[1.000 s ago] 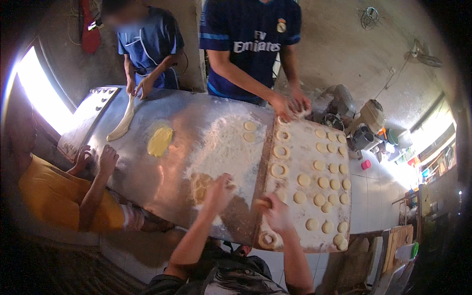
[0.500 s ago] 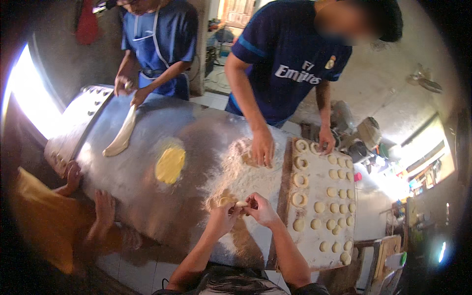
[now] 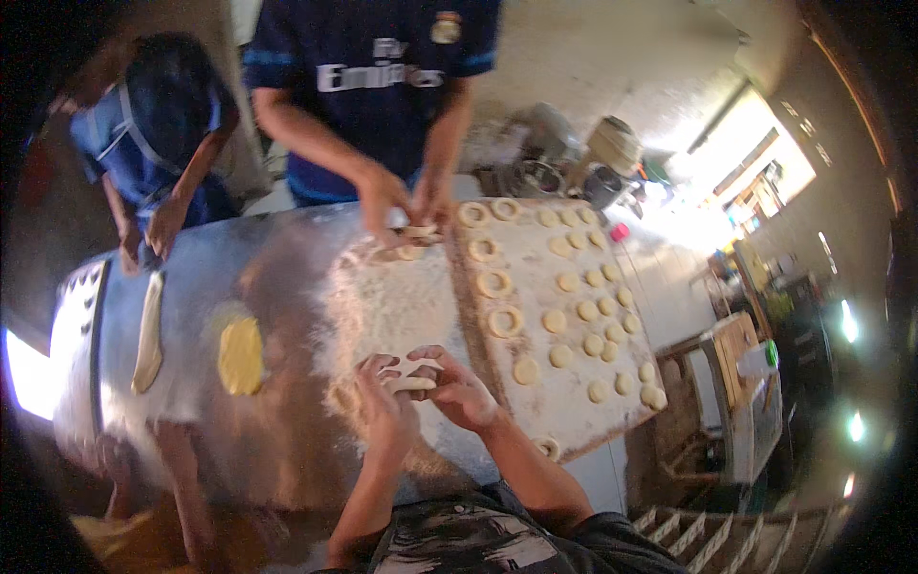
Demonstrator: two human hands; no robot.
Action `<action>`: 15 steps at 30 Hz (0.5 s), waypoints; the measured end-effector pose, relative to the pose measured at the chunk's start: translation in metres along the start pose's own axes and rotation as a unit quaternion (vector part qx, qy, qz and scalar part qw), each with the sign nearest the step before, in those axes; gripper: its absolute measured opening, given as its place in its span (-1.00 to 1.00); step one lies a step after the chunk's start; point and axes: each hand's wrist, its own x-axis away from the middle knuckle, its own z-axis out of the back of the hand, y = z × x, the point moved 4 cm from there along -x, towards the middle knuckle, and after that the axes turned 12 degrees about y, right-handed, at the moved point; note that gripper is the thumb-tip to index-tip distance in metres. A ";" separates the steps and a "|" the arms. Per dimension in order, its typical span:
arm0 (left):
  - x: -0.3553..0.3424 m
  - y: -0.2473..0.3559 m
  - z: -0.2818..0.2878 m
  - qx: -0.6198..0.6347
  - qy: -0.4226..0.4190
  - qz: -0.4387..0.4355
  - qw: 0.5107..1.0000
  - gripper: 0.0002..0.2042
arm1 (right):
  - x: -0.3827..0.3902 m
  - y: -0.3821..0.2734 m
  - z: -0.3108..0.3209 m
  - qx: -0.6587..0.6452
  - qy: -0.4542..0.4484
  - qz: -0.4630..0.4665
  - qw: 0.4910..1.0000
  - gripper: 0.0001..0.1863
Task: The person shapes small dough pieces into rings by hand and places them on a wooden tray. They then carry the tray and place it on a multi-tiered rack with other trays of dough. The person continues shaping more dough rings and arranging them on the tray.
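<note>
- The metal table (image 3: 287, 306) is spread across the scene from the left to the middle.
- The navy shirt (image 3: 363, 120) of a co-worker is seen at the far side; a bit of dough is handled by that person's hands at the table's far right corner.
- The floured board (image 3: 526, 263) is set against the table's right side.
- A co-worker in blue (image 3: 158, 134) is seen at the far left, hands lowered toward the table.
- The flour patch (image 3: 397, 306) is scattered over the table's right part.
- The dough strip (image 3: 148, 335) is laid at the table's left, its far end just beside the blue-clad person's hands.
- The left hand (image 3: 387, 411) and the right hand (image 3: 467, 392) are raised above the flour's near part, close together, fingers curled narrowly around one piece.
- The yellow slab (image 3: 240, 356) is laid between strip and flour.
- The pale dough piece (image 3: 409, 384) is held between both hands, bridged from fingers to fingers; whether its loop is closed cannot be told.
- Dough rings (image 3: 505, 321) are lined along the board's left side.
- Dough rounds (image 3: 555, 321) are spread over its middle and right.
</note>
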 end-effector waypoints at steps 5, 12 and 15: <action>0.016 0.009 -0.020 0.469 -0.062 0.162 0.866 -0.49 | 0.017 -0.013 0.016 0.193 0.071 0.049 0.977 -0.51; 0.049 0.025 -0.053 -0.022 -0.173 -0.025 0.984 -0.45 | 0.050 -0.040 0.030 0.260 0.087 0.129 0.953 -0.38; 0.054 0.034 -0.062 -0.022 -0.164 0.052 0.985 -0.55 | 0.067 -0.057 0.041 0.306 0.062 0.169 0.935 -0.16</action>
